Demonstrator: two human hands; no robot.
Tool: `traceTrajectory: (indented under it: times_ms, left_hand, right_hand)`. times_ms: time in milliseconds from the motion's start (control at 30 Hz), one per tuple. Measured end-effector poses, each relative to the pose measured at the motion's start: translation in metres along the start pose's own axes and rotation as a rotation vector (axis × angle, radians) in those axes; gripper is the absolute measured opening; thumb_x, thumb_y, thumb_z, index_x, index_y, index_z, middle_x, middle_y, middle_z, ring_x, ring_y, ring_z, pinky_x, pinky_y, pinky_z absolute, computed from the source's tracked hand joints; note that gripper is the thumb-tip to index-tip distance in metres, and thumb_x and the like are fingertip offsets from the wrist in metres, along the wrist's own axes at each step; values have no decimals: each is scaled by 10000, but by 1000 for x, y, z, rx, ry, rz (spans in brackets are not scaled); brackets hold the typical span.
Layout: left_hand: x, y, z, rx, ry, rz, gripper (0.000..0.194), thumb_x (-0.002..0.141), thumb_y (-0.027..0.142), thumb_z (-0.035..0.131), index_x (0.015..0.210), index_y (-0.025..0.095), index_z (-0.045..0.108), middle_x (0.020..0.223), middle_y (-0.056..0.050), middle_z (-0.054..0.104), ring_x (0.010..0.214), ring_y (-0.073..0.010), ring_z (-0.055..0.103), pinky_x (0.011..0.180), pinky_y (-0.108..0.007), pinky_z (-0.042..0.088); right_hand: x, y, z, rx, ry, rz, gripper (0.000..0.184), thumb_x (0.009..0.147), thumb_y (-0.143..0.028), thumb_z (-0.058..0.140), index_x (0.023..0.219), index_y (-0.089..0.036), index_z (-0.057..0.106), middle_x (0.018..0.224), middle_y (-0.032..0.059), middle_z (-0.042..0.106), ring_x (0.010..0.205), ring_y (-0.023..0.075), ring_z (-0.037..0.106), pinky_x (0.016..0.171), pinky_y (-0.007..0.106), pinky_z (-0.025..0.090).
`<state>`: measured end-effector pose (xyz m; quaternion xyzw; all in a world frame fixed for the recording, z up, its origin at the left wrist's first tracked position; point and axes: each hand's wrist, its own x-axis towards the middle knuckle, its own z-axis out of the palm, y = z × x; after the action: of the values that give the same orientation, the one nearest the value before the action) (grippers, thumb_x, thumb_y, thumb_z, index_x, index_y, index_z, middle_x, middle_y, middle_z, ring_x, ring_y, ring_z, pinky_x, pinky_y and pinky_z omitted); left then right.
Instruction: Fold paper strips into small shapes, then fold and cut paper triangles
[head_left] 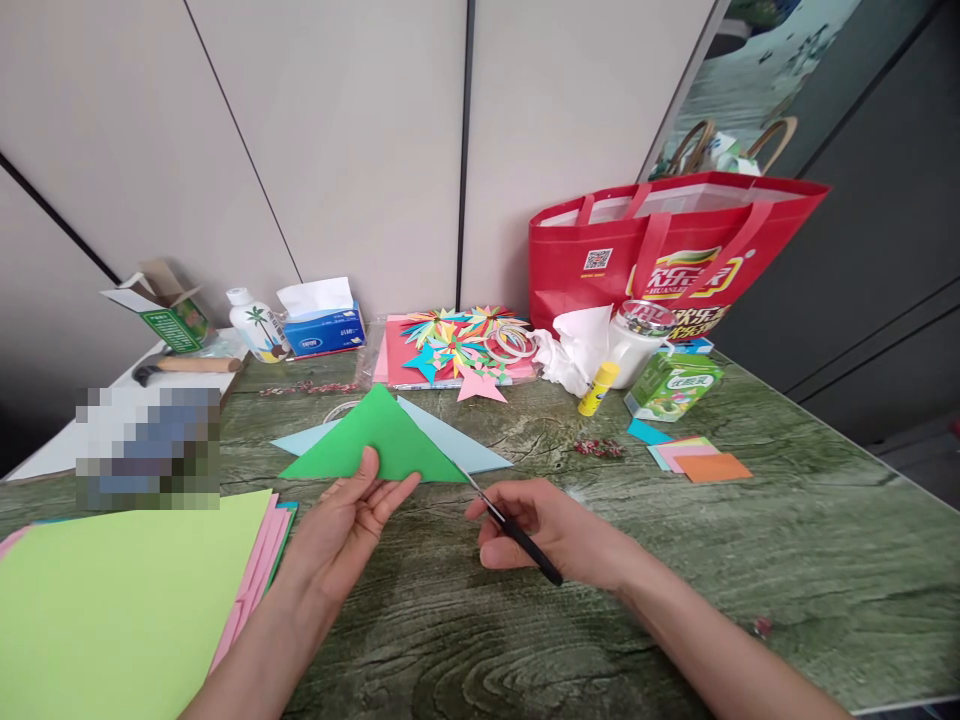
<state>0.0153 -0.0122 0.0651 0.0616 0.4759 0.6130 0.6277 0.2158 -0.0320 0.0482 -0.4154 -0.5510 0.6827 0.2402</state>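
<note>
A green paper triangle (pixel 386 440) is pinched in my left hand (pixel 352 515), thumb in front along its lower edge and fingers behind. Black-handled scissors (pixel 525 540) are in my right hand (pixel 536 525), with the blades at the triangle's right corner. I cannot tell whether the blades have paper between them. Behind the green triangle a light blue paper piece (pixel 465 440) lies on the table, partly hidden by it.
Stacked coloured sheets (pixel 127 600) lie at the left, near a hammer (pixel 202 366). Paper stars (pixel 480 385), a tissue box (pixel 325 328), a glue stick (pixel 598 388), a green carton (pixel 675 385) and a red bag (pixel 585 265) stand behind. Small paper pieces (pixel 712 467) lie right.
</note>
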Motion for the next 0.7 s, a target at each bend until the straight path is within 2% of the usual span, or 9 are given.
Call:
traceTrajectory:
  times_ms: [367,700]
  left_hand:
    - [-1,0,-1,-5,5,5,304,837,10,436,565,73,556,458,22,517,429,-63,542,580,-359,599]
    - [2,-1,-3,4,-13,6,320,837,17,439,544,75,555,446,21,507,438,-64,546,605,-363,597]
  right_hand:
    - [0,-1,-1,-9,-7,7,454,589,-381,760,909,-129,558,723,5,573,630,106,467,608,246,347]
    - [1,2,-2,-19,-7,9,466,585,-405,759,909,-133,564,685,-14,537,621,103,443,594,238,332]
